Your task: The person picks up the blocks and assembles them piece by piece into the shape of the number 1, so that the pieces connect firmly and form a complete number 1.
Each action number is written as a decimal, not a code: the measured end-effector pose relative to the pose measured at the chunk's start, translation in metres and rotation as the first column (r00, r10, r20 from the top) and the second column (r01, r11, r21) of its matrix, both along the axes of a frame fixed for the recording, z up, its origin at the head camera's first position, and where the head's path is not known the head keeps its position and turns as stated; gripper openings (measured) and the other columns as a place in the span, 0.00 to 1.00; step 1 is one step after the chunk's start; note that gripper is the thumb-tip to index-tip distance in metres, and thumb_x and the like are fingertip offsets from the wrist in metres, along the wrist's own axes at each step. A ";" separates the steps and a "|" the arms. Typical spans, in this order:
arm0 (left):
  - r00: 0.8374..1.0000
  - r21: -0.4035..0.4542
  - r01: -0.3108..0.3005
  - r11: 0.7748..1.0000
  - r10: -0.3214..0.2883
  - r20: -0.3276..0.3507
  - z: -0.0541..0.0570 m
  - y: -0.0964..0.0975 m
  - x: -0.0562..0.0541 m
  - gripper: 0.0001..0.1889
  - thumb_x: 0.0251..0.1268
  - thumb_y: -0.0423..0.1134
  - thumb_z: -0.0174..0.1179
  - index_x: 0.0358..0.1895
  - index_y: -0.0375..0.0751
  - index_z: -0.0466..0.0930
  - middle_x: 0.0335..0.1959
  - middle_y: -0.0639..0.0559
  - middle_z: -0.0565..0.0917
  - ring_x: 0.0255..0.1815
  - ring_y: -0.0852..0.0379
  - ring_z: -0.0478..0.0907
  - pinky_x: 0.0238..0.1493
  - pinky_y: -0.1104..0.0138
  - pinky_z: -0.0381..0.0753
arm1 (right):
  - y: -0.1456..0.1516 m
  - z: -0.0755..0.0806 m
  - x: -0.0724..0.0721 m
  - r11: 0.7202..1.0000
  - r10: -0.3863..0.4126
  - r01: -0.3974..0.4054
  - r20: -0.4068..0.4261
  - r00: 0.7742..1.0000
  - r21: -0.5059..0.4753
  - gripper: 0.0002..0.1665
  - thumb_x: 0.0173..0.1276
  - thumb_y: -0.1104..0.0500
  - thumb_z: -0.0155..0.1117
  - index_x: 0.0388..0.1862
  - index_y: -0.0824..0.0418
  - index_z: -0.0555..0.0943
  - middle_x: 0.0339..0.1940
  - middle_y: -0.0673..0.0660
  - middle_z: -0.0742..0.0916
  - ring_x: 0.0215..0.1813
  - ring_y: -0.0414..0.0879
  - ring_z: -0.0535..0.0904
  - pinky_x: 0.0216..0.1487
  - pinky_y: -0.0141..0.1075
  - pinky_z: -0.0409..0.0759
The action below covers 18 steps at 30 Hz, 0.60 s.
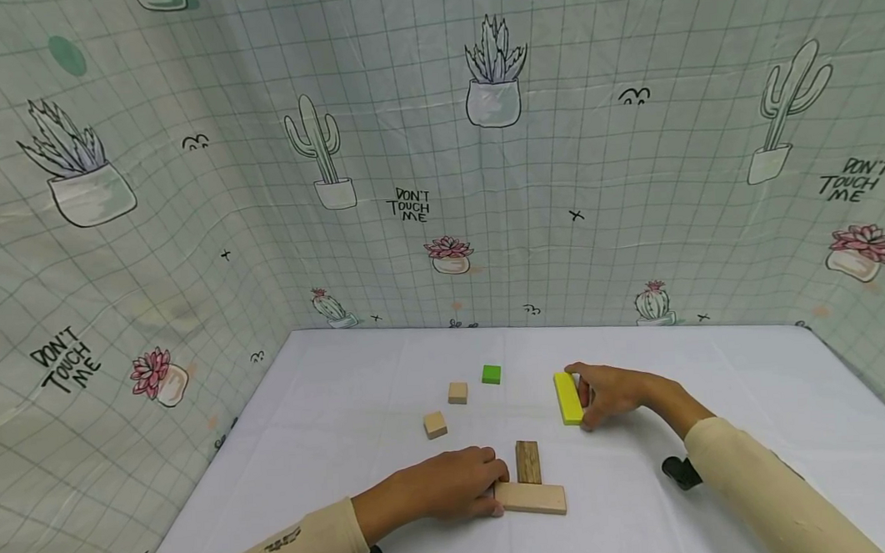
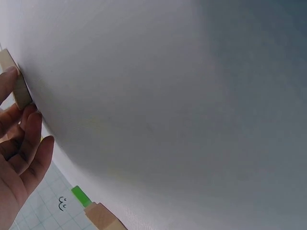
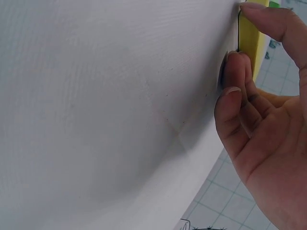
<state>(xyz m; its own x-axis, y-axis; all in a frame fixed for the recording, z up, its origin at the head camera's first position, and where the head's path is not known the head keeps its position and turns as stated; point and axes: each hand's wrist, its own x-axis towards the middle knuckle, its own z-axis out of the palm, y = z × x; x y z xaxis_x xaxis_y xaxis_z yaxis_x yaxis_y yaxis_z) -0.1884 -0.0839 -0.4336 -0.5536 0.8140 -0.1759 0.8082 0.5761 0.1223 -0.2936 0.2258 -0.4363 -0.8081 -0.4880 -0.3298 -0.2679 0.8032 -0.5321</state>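
A long pale wooden block [image 1: 531,498] lies crosswise near the front of the table. My left hand [image 1: 457,483] pinches its left end, thumb on the near side and fingers on the far side; the left wrist view shows the thumb against the block [image 2: 20,88]. Just behind it a darker brown wooden block [image 1: 528,461] points away, its near end right at the pale one. Further right, a bright yellow block [image 1: 568,399] is gripped lengthwise by my right hand [image 1: 612,387], thumb at the near end and a finger at the far end. The other right fingers curl beside it.
Two small pale wooden cubes [image 1: 458,393] and a green block [image 1: 491,374] sit toward the back, left of the yellow block. A white cloth [image 1: 372,372] covers the table. Patterned fabric [image 1: 557,162] hangs behind and along the sides.
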 end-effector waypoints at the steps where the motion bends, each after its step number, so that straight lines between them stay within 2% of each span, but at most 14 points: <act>1: 1.000 0.000 0.000 1.000 0.000 0.000 0.000 0.000 0.000 0.20 0.70 0.55 0.61 0.57 0.48 0.79 0.42 0.62 0.78 0.37 0.72 0.67 0.40 0.79 0.71 | 0.000 0.000 0.000 1.000 -0.001 0.001 0.003 1.000 0.002 0.59 0.52 0.59 0.80 0.76 0.71 0.56 0.39 0.54 0.79 0.42 0.46 0.73 0.48 0.41 0.73; 18: 1.000 0.009 -0.010 1.000 0.010 0.010 -0.003 0.000 -0.001 0.20 0.70 0.55 0.61 0.57 0.49 0.79 0.42 0.62 0.79 0.37 0.71 0.68 0.41 0.78 0.72 | -0.006 -0.005 0.001 0.999 0.018 -0.019 -0.012 1.000 -0.034 0.59 0.51 0.59 0.81 0.76 0.71 0.56 0.40 0.53 0.79 0.41 0.46 0.74 0.47 0.41 0.75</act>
